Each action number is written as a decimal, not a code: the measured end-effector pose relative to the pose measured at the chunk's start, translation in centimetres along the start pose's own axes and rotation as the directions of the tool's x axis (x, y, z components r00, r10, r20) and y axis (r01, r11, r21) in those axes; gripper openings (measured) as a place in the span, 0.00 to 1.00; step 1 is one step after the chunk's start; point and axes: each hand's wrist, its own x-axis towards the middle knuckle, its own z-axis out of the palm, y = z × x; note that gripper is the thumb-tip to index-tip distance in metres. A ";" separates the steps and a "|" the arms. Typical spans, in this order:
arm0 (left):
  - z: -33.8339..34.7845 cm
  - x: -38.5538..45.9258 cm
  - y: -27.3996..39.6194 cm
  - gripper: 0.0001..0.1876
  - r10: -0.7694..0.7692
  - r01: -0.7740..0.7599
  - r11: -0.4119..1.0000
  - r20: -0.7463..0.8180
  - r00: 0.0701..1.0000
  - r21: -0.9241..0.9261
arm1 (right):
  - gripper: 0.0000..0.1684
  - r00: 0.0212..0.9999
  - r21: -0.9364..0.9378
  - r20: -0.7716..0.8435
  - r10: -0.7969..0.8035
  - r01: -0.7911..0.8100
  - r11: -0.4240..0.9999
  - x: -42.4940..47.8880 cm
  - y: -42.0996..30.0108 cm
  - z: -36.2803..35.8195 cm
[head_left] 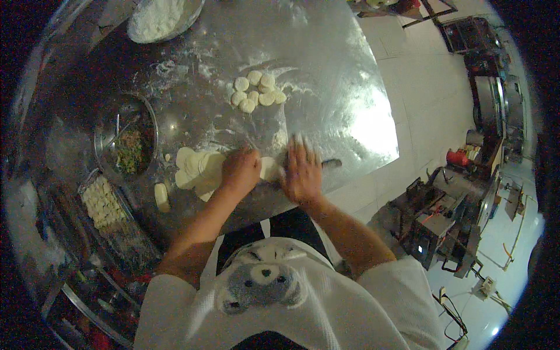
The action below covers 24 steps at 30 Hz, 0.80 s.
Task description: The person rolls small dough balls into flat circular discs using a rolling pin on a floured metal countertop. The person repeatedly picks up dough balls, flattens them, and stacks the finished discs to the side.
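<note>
My left hand (241,169) is curled, its fingers at the edge of a pale dough round (268,168) that shows between my hands. My right hand (302,168) lies flat with fingers extended, blurred by motion, over the right side of that round. From beneath my right hand a dark rod end (331,163) sticks out, perhaps of a rolling pin; the rest is hidden. Overlapping flat dough wrappers (197,166) lie left of my left hand, partly covered by it. Beyond my hands, several small dough discs (258,92) are grouped on the floured metal table (319,78).
A metal bowl (156,127) of chopped filling stands at the left. Near it are an oblong dough piece (161,197) and a tray (131,212) with rows of pale dumplings. A bowl of flour (159,19) sits at the far left. Kitchen equipment (437,223) stands beyond the table's right edge.
</note>
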 end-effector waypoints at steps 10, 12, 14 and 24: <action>-0.6 0.8 2.2 0.07 -0.021 0.022 1.000 -0.144 0.989 0.009 | 0.40 0.992 0.073 -0.079 0.097 -0.091 0.993 7.8 -0.2 1.2; -0.8 1.6 2.1 0.06 -0.018 0.018 1.000 -0.037 0.999 0.009 | 0.41 0.988 0.108 -0.085 0.131 -0.121 0.987 8.5 0.2 1.8; -1.2 1.9 1.6 0.06 -0.038 0.038 0.999 -0.037 0.999 0.002 | 0.42 0.996 0.056 -0.052 0.069 -0.066 0.996 4.6 0.0 1.2; -1.7 0.3 1.8 0.06 -0.095 0.090 0.993 -0.081 0.992 -0.072 | 0.45 0.994 0.018 -0.105 0.037 -0.035 0.999 8.3 -0.3 1.3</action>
